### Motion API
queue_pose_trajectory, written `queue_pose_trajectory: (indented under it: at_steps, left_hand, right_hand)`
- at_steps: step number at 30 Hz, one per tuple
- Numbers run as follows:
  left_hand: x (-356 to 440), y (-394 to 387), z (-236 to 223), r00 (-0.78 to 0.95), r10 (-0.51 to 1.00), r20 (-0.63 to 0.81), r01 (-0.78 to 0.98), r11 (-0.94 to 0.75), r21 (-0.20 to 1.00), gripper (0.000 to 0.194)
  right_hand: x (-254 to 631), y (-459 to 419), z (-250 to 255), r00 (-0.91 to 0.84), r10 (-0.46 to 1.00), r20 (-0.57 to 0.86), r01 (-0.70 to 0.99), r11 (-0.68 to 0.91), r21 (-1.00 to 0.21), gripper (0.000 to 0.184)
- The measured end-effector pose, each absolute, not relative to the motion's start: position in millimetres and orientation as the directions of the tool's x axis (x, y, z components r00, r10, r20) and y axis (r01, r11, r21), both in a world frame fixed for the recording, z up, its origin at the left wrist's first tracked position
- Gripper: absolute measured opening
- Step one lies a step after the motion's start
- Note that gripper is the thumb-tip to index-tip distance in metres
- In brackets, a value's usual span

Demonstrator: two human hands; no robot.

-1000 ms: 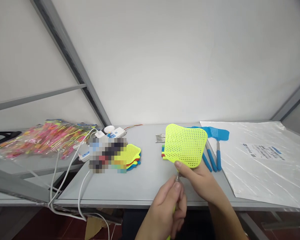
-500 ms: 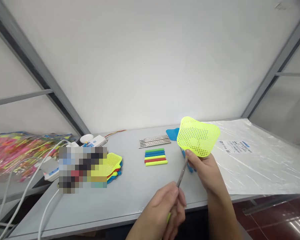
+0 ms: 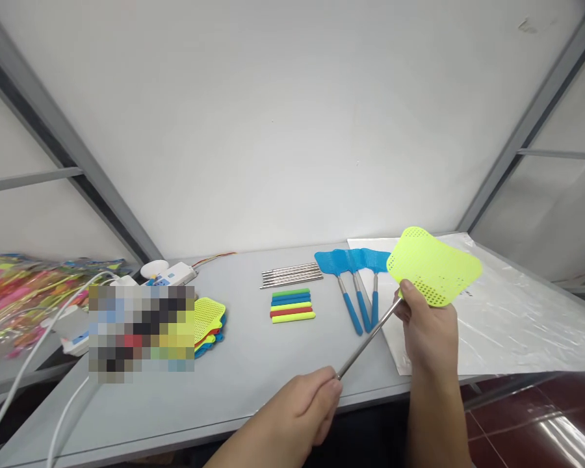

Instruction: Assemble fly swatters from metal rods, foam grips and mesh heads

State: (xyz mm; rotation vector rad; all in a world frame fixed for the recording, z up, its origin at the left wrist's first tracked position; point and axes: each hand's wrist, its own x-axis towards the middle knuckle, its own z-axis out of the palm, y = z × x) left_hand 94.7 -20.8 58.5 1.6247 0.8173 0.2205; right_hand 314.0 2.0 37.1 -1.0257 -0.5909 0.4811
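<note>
A fly swatter with a yellow perforated head (image 3: 433, 263) and a metal rod (image 3: 368, 341) is held slantwise between both hands. My right hand (image 3: 426, 325) is closed at the neck, its thumb on the base of the head. Lower down, my left hand (image 3: 305, 406) wraps round the rod's other end; whatever grip is there is hidden in the fist. Behind the rod lie three blue fly swatters (image 3: 358, 302) with blue grips, side by side on the table. To their left sit several coloured grip tubes (image 3: 291, 305) in a row, and several metal rods (image 3: 292, 275) behind those.
On the left is a stack of perforated swatter heads (image 3: 209, 322), partly under a blurred patch. Farther left stand a white power strip (image 3: 175, 276), cables, and plastic bags of colourful items (image 3: 29, 292). White plastic packaging (image 3: 507, 325) covers the table's right side. A wall (image 3: 292, 130) rises behind.
My right hand has moved right with the yellow head, away from my left hand. More of the metal rod now shows between them, and the blue fly swatters have come into full view.
</note>
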Motion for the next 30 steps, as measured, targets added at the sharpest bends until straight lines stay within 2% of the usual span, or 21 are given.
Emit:
queue_pose_trajectory:
  at_steps: [3,5,7,9,12,14,17,20,22,24,30]
  left_hand:
    - [90.9,-22.5,58.6,0.713,0.639,-0.289,0.411,-0.047,0.91,0.049]
    - [89.4,-23.4,57.7,0.694,0.657,-0.293,0.416,-0.035,0.909,0.045]
    - [86.5,-24.8,56.7,0.674,0.671,-0.309,0.423,-0.008,0.906,0.042]
    - [82.6,-26.7,55.9,0.651,0.691,-0.313,0.424,0.01,0.905,0.041]
    - [76.7,-28.6,55.3,0.622,0.725,-0.296,0.408,0.022,0.913,0.041]
    - [73.1,-27.8,55.6,0.615,0.734,-0.286,0.399,0.023,0.917,0.042]
    - [66.9,-23.0,57.0,0.62,0.735,-0.276,0.399,0.009,0.917,0.046]
    - [59.2,-15.8,58.3,0.641,0.719,-0.27,0.432,-0.047,0.901,0.047]
    - [54.6,-11.4,58.2,0.664,0.696,-0.274,0.476,-0.112,0.872,0.046]
    - [51.9,-8.7,57.0,0.683,0.674,-0.282,0.525,-0.184,0.831,0.045]
    - [50.3,-11.1,53.6,0.64,0.722,-0.264,0.66,-0.34,0.67,0.04]
  right_hand:
    - [313.5,5.5,35.8,0.703,0.662,0.26,-0.137,0.485,-0.863,0.034]
    - [310.8,5.5,34.1,0.617,0.743,0.26,-0.171,0.449,-0.877,0.035]
    - [306.2,2.7,32.9,0.45,0.852,0.266,-0.161,0.371,-0.915,0.033]
    - [297.8,-2.2,33.9,0.195,0.943,0.271,-0.059,0.287,-0.956,0.029]
    - [278.4,-8.9,38.7,-0.167,0.968,0.188,0.093,0.205,-0.974,0.023]
    - [266.0,-10.6,41.3,-0.244,0.959,0.144,0.099,0.172,-0.98,0.027]
    - [255.7,-8.6,40.5,-0.169,0.968,0.185,0.057,0.198,-0.979,0.036]
    - [258.1,-4.1,36.0,0.098,0.965,0.245,-0.012,0.247,-0.969,0.041]
    - [265.5,-1.4,33.7,0.312,0.916,0.253,-0.083,0.292,-0.953,0.042]
    - [274.5,-0.2,33.4,0.447,0.859,0.249,-0.139,0.342,-0.929,0.043]
    - [288.1,-2.7,43.4,0.546,0.797,0.259,-0.198,0.423,-0.884,0.042]
